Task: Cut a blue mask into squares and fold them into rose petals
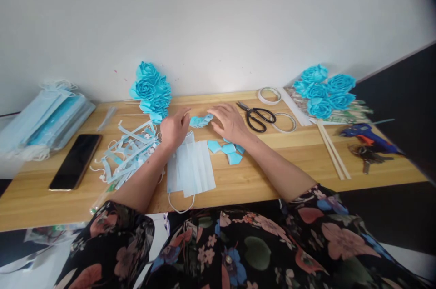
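Wooden table (247,184) | scissors (250,111) beside right hand (230,121) | masks (196,168) near left hand (174,130) | both grips unclear

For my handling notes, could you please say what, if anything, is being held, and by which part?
It cannot be told: the left hand and right hand flank the overlapping blue pieces, but no grip shows clearly.
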The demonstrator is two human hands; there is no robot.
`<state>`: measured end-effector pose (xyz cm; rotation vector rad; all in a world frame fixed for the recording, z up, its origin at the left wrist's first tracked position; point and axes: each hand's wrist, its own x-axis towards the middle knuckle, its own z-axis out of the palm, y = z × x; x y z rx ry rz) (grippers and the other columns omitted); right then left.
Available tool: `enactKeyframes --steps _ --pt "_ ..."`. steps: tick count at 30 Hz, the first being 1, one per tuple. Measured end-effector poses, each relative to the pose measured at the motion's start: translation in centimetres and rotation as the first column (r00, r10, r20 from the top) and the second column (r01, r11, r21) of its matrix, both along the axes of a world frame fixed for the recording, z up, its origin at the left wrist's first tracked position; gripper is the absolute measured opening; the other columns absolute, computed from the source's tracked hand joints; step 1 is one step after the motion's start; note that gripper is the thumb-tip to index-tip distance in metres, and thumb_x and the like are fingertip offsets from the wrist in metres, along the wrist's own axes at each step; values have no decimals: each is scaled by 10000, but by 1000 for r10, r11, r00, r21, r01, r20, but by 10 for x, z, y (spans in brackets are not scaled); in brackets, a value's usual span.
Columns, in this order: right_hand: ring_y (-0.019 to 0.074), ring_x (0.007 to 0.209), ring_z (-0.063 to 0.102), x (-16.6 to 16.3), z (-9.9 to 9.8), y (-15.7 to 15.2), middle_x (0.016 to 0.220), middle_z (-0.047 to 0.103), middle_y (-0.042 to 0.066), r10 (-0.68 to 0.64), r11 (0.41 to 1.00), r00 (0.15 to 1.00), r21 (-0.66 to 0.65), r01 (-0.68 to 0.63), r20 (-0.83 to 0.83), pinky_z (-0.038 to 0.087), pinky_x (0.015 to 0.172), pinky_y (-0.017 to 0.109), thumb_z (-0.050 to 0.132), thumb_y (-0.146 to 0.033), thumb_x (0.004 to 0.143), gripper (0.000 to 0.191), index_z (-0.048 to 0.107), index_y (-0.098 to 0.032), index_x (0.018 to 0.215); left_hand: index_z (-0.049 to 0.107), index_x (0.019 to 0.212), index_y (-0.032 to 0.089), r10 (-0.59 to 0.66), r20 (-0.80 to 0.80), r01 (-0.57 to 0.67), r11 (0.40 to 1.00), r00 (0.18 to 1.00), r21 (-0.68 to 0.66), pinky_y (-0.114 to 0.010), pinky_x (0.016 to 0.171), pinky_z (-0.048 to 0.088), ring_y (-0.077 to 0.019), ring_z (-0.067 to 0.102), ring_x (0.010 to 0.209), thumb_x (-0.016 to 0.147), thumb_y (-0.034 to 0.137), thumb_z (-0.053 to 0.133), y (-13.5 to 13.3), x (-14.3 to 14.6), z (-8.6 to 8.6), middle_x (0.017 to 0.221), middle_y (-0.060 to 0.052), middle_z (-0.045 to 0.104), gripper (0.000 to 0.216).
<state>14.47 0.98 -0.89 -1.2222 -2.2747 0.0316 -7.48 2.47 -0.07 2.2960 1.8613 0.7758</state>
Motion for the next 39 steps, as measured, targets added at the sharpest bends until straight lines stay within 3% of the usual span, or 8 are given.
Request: enactKeyframes --steps 5,10,16,18,24,29,32,39 --pt "325 1268 508 7 -6 5 1303 649 125 -28 1000 999 -4 28 34 341 1092 526 603 -309 889 485 553 -187 1356 705 1225 206 -7 27 7 1000 1000 14 -250 696 427 -192 684 808 939 288 435 2 -2 -3 947 -70 774 401" --pt "375 1403 387 10 -12 7 1483 518 108 -37 999 999 8 37 22 316 1109 571 654 -354 854 277 709 -205 1081 720 1198 198 -10 48 9 1000 999 25 -249 719 445 -197 695 852 940 300 438 3 -2 -5 1003 -76 775 395" --pt "277 1121 646 11 -12 7 1173 727 105 -94 993 994 -70 90 -58 286 1136 541 515 -287 940 483 481 -200 1415 721 1200 204 -30 51 30 1000 998 4 -250 753 469 -204 709 903 929 268 459 1 -1 -4 1066 -73 770 383" --pt "273 1077 664 12 -12 8 1128 743 110 -108 992 993 -67 104 -54 292 1132 533 501 -290 951 504 451 -175 1440 724 1193 205 -27 53 27 1000 998 2 -253 766 477 -205 711 921 929 258 451 1 -1 -3 1082 -71 767 384" --pt "294 1260 570 11 -12 9 1285 686 93 -29 998 999 -51 28 -23 284 1141 540 576 -296 916 330 639 -212 1229 733 1167 206 -111 70 108 993 991 46 -264 826 492 -207 701 1003 941 247 428 1 -2 -5 1136 -74 752 383" --pt "300 1222 592 8 -11 8 1285 678 113 -59 992 998 -114 56 -23 333 1121 536 609 -276 884 593 447 -188 1447 728 1183 227 -333 -34 333 943 942 7 -279 811 483 -204 702 919 958 249 426 -8 7 -8 1028 -78 768 376" --pt "297 1224 594 8 -11 8 1249 701 92 -47 989 999 -142 43 -24 324 1134 546 593 -283 897 700 304 -206 1531 691 1250 241 -346 -76 346 938 935 -18 -297 810 481 -211 701 902 968 262 435 -14 15 -10 1040 -84 764 382" --pt "308 1248 574 10 -14 11 1260 702 82 -11 990 999 -137 15 32 280 1163 560 586 -276 902 709 284 -201 1539 647 1309 268 -323 -143 316 946 936 -68 -319 810 487 -238 708 954 980 273 421 -15 24 -14 1121 -74 754 400"
